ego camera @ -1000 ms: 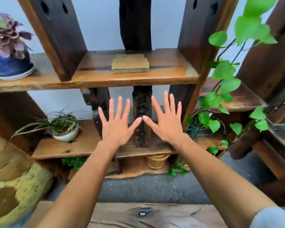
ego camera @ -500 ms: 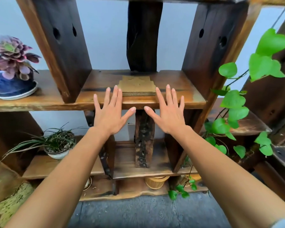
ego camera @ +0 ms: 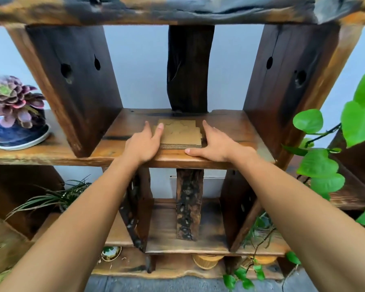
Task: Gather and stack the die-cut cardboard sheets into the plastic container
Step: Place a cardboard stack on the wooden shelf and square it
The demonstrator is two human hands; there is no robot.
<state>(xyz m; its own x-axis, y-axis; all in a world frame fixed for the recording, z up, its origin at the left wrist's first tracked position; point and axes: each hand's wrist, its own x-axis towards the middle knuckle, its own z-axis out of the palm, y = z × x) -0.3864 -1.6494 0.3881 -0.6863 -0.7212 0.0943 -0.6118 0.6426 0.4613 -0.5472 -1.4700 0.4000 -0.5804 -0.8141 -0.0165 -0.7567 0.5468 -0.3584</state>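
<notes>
A small stack of brown die-cut cardboard sheets [ego camera: 180,134] lies flat on the middle wooden shelf [ego camera: 230,131], between two dark uprights. My left hand [ego camera: 144,142] rests against the stack's left side, fingers straight, one fingertip lying on the top sheet. My right hand [ego camera: 214,142] lies on the shelf against the stack's right side, fingers straight and the thumb stretched along the front edge below the stack. Neither hand has lifted the sheets. No plastic container is in view.
A purple succulent in a blue pot [ego camera: 15,114] stands on the shelf to the left. Green vine leaves [ego camera: 322,161] hang at the right. A spiky plant [ego camera: 57,194] sits on the lower shelf, with small baskets [ego camera: 207,261] at the bottom. A dark post [ego camera: 188,68] rises behind the stack.
Both hands have risen from below the shelf and reached forward onto it, closing in on either side of the cardboard stack. The view has moved closer to the shelf.
</notes>
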